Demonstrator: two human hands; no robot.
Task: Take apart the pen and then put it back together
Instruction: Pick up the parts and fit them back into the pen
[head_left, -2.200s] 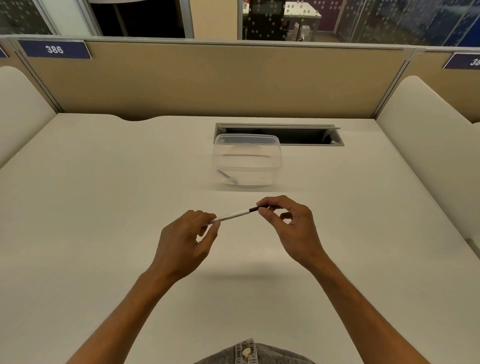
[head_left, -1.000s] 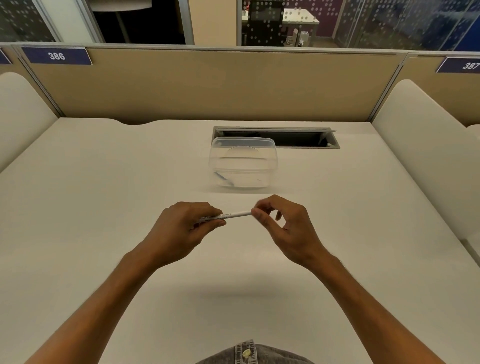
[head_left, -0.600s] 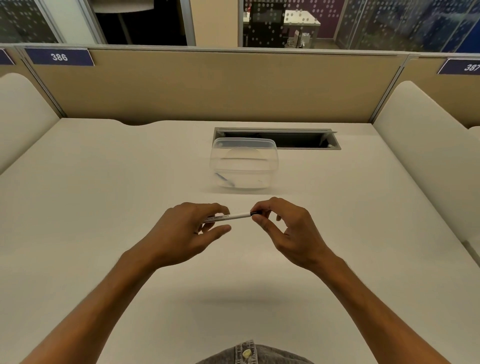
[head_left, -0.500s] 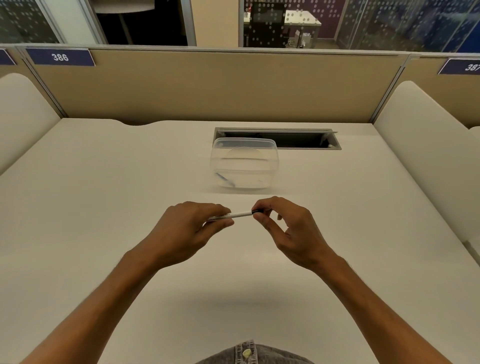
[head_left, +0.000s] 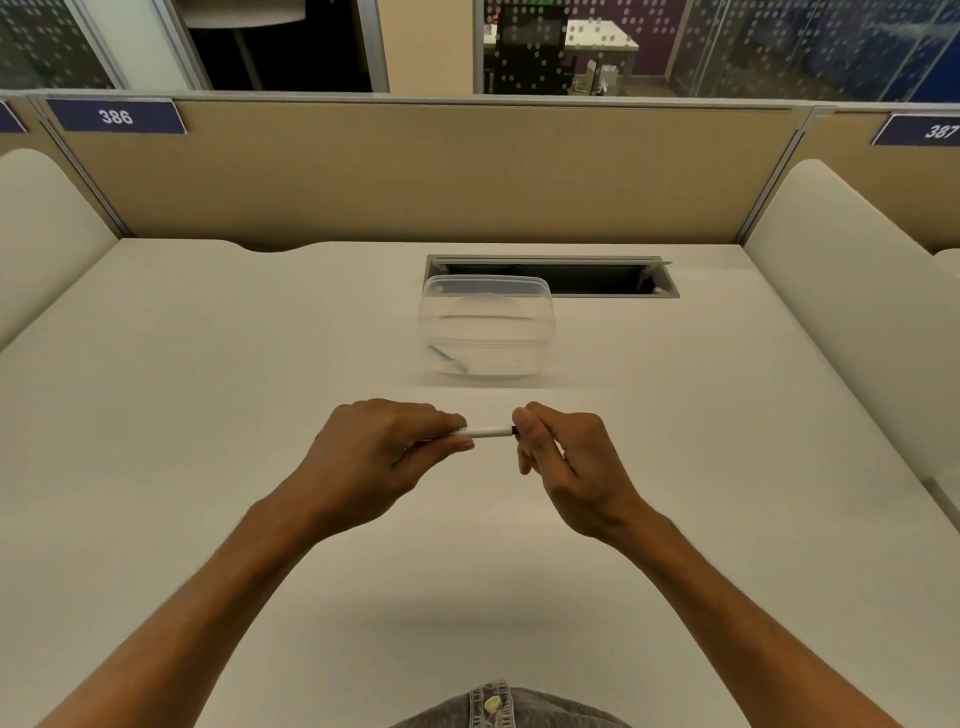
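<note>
White barrel, dark tip: the pen (head_left: 487, 432) lies nearly level in the air above the desk (head_left: 208, 364), spanning the gap between both hands. From the head camera, the left hand (head_left: 379, 452) grips the barrel's left part, thumb pressed up under it and fingers curled over the top. The right hand (head_left: 566, 462) pinches the dark end between thumb and forefinger, its other fingers loosely curled below. Compared with half a second ago, less of the barrel shows between the hands and the right thumb now covers most of the dark end; two seconds ago the hands stood farther apart with the tip clearly showing. That reads as a twisting or pushing grip being reset, though whether the end is coming off or going on cannot be told. Behind the hands, well apart, stands a clear tub (head_left: 487, 327) with a small bluish piece inside, perhaps a pen part.
</note>
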